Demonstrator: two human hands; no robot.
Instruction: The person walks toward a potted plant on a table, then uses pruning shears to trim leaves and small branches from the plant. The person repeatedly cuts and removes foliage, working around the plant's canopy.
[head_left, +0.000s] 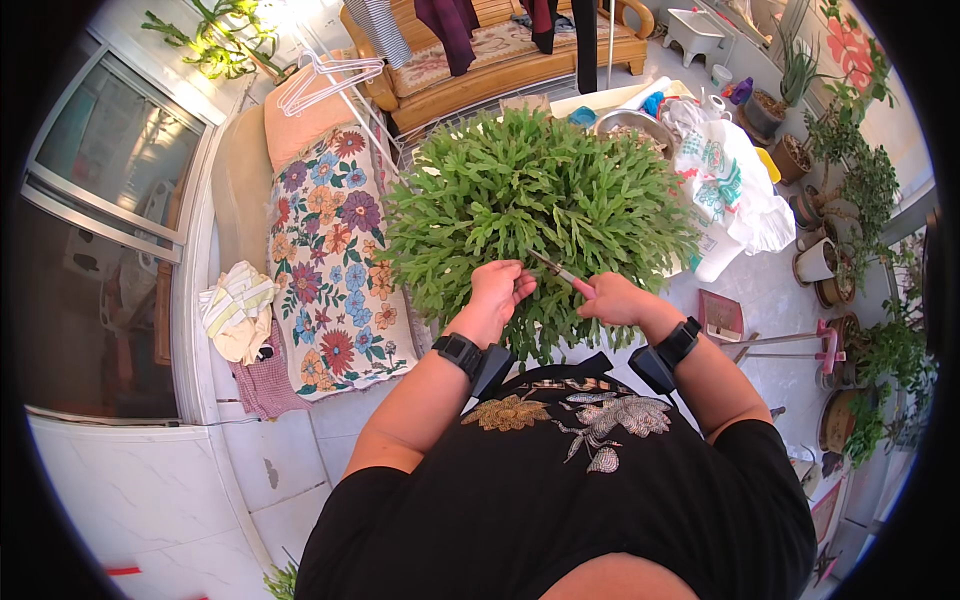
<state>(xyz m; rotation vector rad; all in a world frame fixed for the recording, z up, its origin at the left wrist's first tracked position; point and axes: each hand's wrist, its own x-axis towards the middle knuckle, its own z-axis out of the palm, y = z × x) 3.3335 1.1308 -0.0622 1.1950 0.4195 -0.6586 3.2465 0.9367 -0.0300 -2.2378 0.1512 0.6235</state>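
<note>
A large, bushy holiday cactus (532, 187) with flat, segmented green stems spreads out before me. My right hand (616, 298) grips a pair of scissors (556, 268) by the pink handle. The metal blades point up and left into the foliage near the plant's front. To the left of the blades is my left hand (499, 292), its fingers curled at the stems. Whether a stem is pinched between those fingers cannot be made out. The plant's pot is hidden under the leaves.
Behind the plant, a metal bowl (636, 126) and white plastic bags (724, 184) crowd a table. On the left lies a flowered cover (337, 262). White hangers (326, 79) hang from a rack by a wooden bench (480, 75). Potted plants (817, 262) line the right wall, near a pink-handled dustpan (721, 316).
</note>
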